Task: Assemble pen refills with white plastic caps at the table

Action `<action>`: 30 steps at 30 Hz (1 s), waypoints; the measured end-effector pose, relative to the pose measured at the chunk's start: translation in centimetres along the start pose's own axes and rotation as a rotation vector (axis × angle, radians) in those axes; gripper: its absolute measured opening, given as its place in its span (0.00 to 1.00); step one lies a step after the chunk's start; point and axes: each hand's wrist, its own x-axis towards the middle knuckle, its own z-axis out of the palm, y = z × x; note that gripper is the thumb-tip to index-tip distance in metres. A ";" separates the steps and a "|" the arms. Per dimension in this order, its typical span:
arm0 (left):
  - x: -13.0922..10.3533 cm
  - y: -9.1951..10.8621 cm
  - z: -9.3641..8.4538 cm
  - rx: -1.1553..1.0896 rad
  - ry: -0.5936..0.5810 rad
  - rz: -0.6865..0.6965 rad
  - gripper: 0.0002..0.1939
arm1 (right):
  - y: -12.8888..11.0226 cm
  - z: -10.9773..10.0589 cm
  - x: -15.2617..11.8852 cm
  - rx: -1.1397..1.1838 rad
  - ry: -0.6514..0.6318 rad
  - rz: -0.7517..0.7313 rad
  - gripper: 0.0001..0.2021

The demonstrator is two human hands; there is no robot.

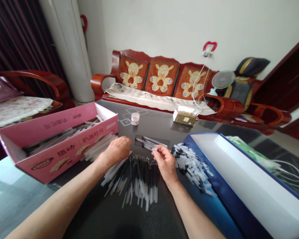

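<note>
A fanned pile of pen refills (141, 176), black-inked with clear tube ends, lies on the dark table between my hands. My left hand (118, 148) is closed at the pile's upper left, fingers curled down; what they hold is hidden. Just right of the pile's top, my right hand (165, 161) pinches a small translucent cap between thumb and forefinger. Several more refills (149, 142) lie crosswise beyond the pile. Beside my right hand spreads a heap of small white translucent caps (189, 162). Clear tubes (97, 149) lie behind my left hand, against the pink box.
The pink box (77, 149) on the left holds many tubes. An open blue box (214, 172) stands on the right, with a green packet (249, 149) behind it. Farther back are a small round jar (135, 119) and a tissue box (184, 117).
</note>
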 end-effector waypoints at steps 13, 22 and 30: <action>-0.3 0.7 -1.1 -0.010 0.037 -0.010 0.14 | -2.3 -1.7 1.7 -0.486 -0.027 -0.213 0.10; -0.3 0.8 -1.1 -0.039 0.048 0.000 0.14 | -6.2 -10.6 2.4 -1.215 -0.080 -0.381 0.11; -0.4 0.6 -1.1 -0.038 0.076 -0.003 0.14 | -6.8 -13.0 0.7 -1.719 -0.037 -0.249 0.10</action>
